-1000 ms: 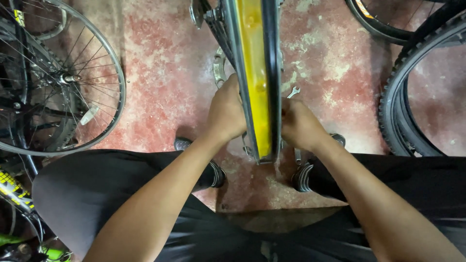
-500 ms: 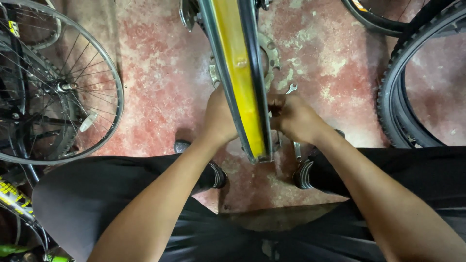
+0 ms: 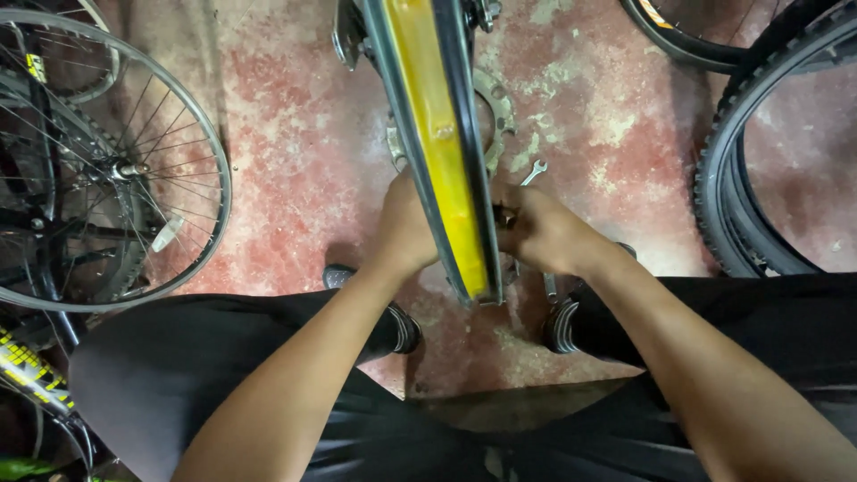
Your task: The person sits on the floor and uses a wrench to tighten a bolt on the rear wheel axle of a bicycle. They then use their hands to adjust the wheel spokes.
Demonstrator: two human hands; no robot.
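Seen from above, a person sits with knees apart in black trousers (image 3: 205, 375), both bare forearms reaching forward. Between the knees, black shoes (image 3: 393, 326) rest on a worn red concrete floor (image 3: 295, 178).

A bicycle wheel rim (image 3: 442, 161) with a yellow rim strip stands edge-on between the hands, running from just ahead of the shoes to the top of the frame. The left hand (image 3: 406, 232) presses against the rim's left side, fingers curled around behind it and hidden; how tightly it grips cannot be told. The right hand (image 3: 540, 234) is closed against the rim's right side, fingertips pinched on something small and dark at the rim's edge.

Just beyond the hands, a toothed sprocket (image 3: 495, 112) lies on the floor behind the rim, with a small spanner (image 3: 533, 171) beside it. To the far left leans a spoked wheel (image 3: 98, 170); at the far right stands a knobby tyre (image 3: 768, 152).
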